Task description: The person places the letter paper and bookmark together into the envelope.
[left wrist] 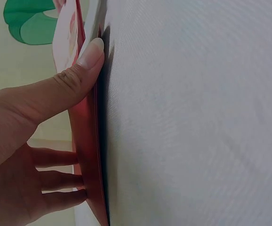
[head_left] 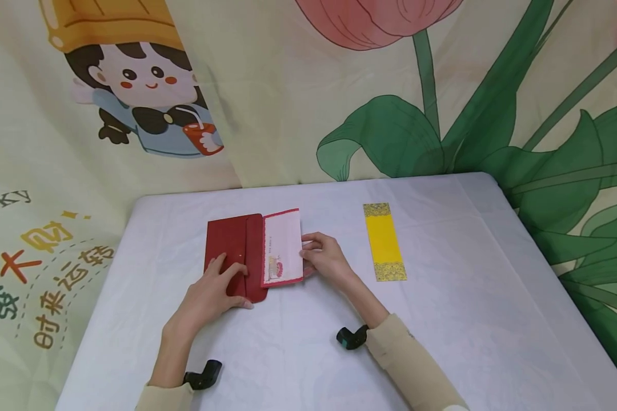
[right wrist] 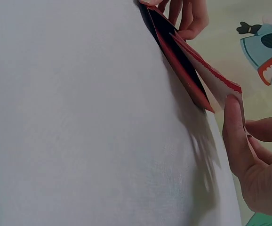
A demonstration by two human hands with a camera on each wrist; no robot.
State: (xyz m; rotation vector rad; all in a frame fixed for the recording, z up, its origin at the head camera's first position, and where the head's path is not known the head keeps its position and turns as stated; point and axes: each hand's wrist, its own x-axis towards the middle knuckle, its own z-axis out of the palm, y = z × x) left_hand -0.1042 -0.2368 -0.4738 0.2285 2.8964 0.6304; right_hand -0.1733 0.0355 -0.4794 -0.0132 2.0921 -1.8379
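Note:
A dark red envelope (head_left: 226, 237) lies on the white-covered table, left of the middle. My left hand (head_left: 208, 291) rests on it with fingers spread; in the left wrist view the thumb (left wrist: 82, 68) presses at the near edge. A white card (head_left: 283, 242) with red borders and a small printed picture overlaps the envelope's right side. My right hand (head_left: 331, 260) pinches the card's right edge between thumb and fingers. Seen from the right wrist, that edge of the card (right wrist: 216, 82) is raised off the table and slants down toward the envelope, whose layers gape there.
To the right of my right hand, a yellow strip (head_left: 385, 242) with patterned gold ends lies flat on the table (head_left: 473, 319). Behind the table's far edge hangs a printed curtain (head_left: 267, 97) with a cartoon figure and tulips.

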